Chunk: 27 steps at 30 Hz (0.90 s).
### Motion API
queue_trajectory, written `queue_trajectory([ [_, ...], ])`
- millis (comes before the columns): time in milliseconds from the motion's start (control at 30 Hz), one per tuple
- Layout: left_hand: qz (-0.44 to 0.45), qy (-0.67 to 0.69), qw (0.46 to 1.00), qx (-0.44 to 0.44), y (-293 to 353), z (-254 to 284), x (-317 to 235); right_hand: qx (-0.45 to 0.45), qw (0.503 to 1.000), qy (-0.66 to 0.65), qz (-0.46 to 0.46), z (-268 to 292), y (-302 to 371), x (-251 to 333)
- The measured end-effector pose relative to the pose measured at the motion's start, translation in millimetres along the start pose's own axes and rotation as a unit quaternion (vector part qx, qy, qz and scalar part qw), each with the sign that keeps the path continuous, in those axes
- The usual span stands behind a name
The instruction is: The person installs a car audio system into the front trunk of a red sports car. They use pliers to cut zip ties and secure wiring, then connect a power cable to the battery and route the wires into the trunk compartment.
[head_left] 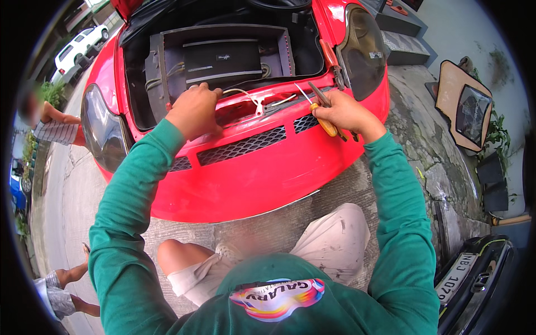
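Observation:
A red car's front end (251,184) stands before me, its front compartment open. My left hand (195,111) lies over the panel's upper edge at the left, fingers bent; what the fingertips hold, if anything, is hidden. My right hand (346,114) is closed around a screwdriver (328,126) with a yellow handle, its thin shaft pointing up and left. Dark-jawed pliers (319,95) stick up from the same hand. Between my hands, a white latch-like part (259,106) and a pale cable (240,91) show at the slot in the panel.
Inside the compartment a black amplifier box (222,58) sits in a dark housing (167,47). A red-handled tool (330,58) rests at the compartment's right edge. A person (56,125) stands left of the car. A tan board (449,106) leans at the right, above a black bumper (480,279).

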<state>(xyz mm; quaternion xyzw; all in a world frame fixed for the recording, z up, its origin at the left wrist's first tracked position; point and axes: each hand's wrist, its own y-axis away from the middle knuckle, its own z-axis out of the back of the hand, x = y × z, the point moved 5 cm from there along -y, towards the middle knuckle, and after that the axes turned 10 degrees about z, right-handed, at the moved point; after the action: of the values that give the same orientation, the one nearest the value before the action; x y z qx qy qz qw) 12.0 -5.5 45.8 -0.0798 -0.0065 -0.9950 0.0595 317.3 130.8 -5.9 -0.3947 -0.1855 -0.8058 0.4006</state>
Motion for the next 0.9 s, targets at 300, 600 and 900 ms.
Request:
queue_trajectory([
  [300,0.035,0.028,0.984,-0.171,17,-25,-9,-0.011,1.000,-0.019,0.012,-8,-10,2],
  [600,-0.016,0.006,0.981,-0.192,27,-18,-13,0.004,1.000,0.001,-0.004,-8,-15,5],
  [900,-0.028,0.022,0.973,-0.227,39,-27,-21,-0.009,1.000,-0.010,-0.012,-7,-20,5],
])
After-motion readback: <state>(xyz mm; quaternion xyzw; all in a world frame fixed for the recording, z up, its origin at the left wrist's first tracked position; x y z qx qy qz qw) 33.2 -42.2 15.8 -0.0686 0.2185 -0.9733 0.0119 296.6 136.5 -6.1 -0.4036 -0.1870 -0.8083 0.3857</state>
